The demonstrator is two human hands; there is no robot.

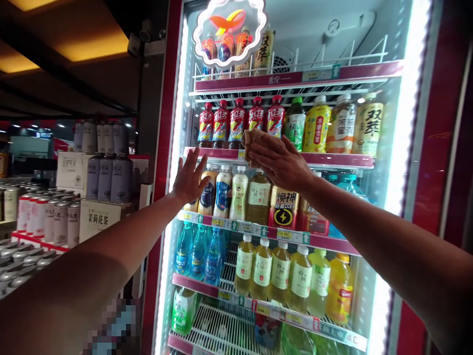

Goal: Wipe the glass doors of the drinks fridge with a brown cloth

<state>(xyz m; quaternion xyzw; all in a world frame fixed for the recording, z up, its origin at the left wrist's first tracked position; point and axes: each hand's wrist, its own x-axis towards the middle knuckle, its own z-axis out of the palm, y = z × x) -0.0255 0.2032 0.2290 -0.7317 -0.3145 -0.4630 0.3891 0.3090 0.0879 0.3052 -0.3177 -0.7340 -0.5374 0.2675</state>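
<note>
Bare forearms (107,276) reached from the lower corners toward a lit cooler (152,276) with a red frame. Its glass (303,32) was clear and upright, with a scalloped, glowing sign (229,22) at the top and bright light strips (408,98) along both sides. Behind it stood 5 shelves with maroon front strips. Shelf 2 from the top held 5 red bottles (237,118) beside 4 in other colours; shelf 4 held blue bottles (197,259) at the left and pale tea bottles (281,268) further right. On the left side of the room, cans (62,219) and cartons (99,217) were stacked below a dark ceiling with yellow lit panels (92,44).

The left hand (189,178) was spread, fingers apart and empty, its palm toward the glass near the cooler's left edge; whether it touched could not be told. The right hand (278,159) held a cloth (253,143) beneath straightened fingers, at the glass in front of the red bottles' lower parts.

The cloth was tan-brown and bunched, with creases and soft folds. Its left end stuck out past the fingertips, and more of it showed along the hand's upper edge; the rest was hidden underneath.
</note>
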